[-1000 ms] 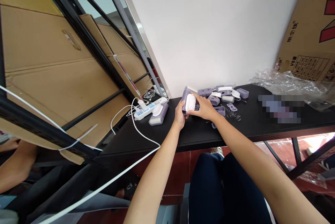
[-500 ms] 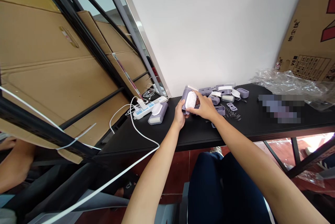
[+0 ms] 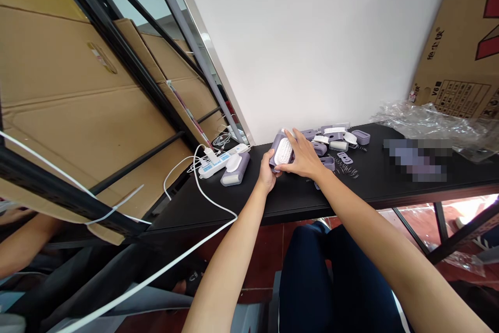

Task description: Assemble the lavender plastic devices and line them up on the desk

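White wall rises behind a black surface (image 3: 351,187), with cardboard sheets leaning in a metal rack to the left. Near the back edge, 2 hands meet on 1 purple housing (image 3: 277,142) that carries a white brush insert (image 3: 283,151). The left hand (image 3: 267,173) cups the housing from below and behind, fingers closed around its end. The right hand (image 3: 303,158) lies flat over the insert, fingers pressing on the bristle face.

The piece looks like light, rigid moulded plastic, smooth enough to slip, so the solid purple sides seem the safest hold; the bristles likely give under pressure. Whether the insert is fully seated is hard to tell from here.

Loose purple and white parts (image 3: 335,141) lie just right, a power strip (image 3: 216,162) and another finished unit (image 3: 235,169) left.
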A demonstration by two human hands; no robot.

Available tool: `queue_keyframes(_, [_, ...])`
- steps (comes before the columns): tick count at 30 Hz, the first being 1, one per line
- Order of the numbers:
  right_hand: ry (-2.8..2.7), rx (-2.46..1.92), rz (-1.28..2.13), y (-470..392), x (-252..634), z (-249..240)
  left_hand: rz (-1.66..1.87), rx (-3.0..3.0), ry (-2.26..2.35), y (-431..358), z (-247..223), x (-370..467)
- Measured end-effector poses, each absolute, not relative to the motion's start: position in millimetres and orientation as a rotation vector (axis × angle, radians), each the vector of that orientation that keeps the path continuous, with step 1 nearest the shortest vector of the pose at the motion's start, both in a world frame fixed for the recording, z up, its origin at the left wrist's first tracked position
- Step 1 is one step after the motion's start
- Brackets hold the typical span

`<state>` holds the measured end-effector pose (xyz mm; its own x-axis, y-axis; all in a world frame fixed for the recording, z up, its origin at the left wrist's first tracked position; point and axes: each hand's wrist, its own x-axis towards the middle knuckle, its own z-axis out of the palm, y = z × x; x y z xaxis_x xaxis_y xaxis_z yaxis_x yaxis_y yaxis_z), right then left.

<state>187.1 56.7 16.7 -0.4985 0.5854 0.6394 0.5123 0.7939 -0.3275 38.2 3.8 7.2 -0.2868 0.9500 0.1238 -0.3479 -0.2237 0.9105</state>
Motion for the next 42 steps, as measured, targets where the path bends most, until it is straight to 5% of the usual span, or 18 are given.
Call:
queue_keyframes(19, [-2.122,-0.818,0.151,54.2,187.6,16.0,1.62,0.924,0.988,5.5,7.6,39.7])
queue_keyframes(27, [-1.817,-0.912,0.278,61.9,194.5,18.1,1.976,0.682,0.962,12.6,10.2,23.9])
queue_keyframes(42, [-2.357,-0.674,-0.199,48.7,167.4,-5.0,2.019,0.223,0.958,19.8,5.4,8.4])
